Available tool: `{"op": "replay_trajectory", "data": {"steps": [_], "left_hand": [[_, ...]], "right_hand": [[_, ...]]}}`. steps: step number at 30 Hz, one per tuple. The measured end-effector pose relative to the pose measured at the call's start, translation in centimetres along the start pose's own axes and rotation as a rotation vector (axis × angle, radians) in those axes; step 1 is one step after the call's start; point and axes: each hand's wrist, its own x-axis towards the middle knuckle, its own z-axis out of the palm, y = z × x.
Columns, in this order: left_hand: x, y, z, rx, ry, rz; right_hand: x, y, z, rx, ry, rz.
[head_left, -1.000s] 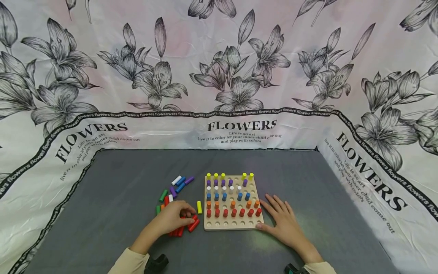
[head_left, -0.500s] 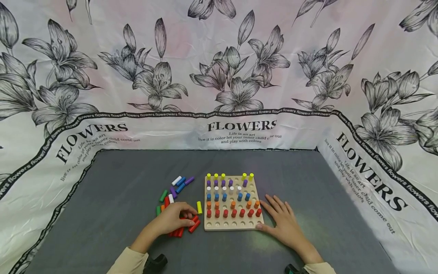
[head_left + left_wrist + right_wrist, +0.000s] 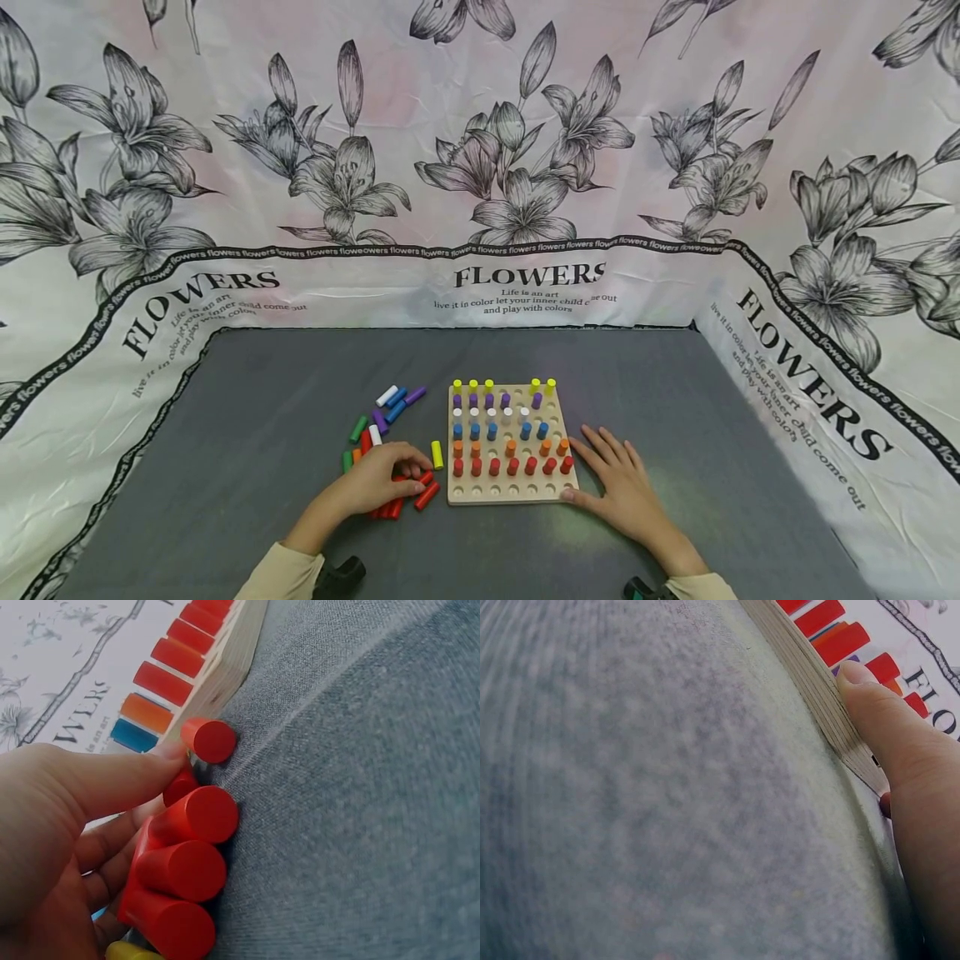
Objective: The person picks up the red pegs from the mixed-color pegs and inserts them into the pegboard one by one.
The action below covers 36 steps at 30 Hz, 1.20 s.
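Now the left hand (image 3: 377, 479) sets its thumb at a red cylindrical peg (image 3: 427, 497), left of the pale wooden pegboard (image 3: 504, 501); pinched or not, can't tell. Peg's edged rightward! Right hand (image 3: 621, 493) spread, touching the pegboard.

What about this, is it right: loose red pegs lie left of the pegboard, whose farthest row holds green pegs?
Wrong colour: the head view shows yellow pegs in the farthest row, not green. The loose red pegs do lie left of the pegboard.
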Motion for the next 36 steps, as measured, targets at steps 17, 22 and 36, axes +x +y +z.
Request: {"op": "replay_trajectory", "data": {"steps": [17,22,36], "left_hand": [[-0.3,-0.1,0.2,-0.042,0.065,-0.004],[-0.4,0.0,0.3,-0.06,0.128,0.001],[-0.2,1.4,1.1,-0.131,0.268,0.145]], "right_hand": [[-0.1,-0.3,-0.2,0.001,-0.005,0.003],[0.0,-0.1,0.0,0.0,0.003,-0.003],[0.1,-0.1,0.0,-0.007,0.015,-0.007]]}}
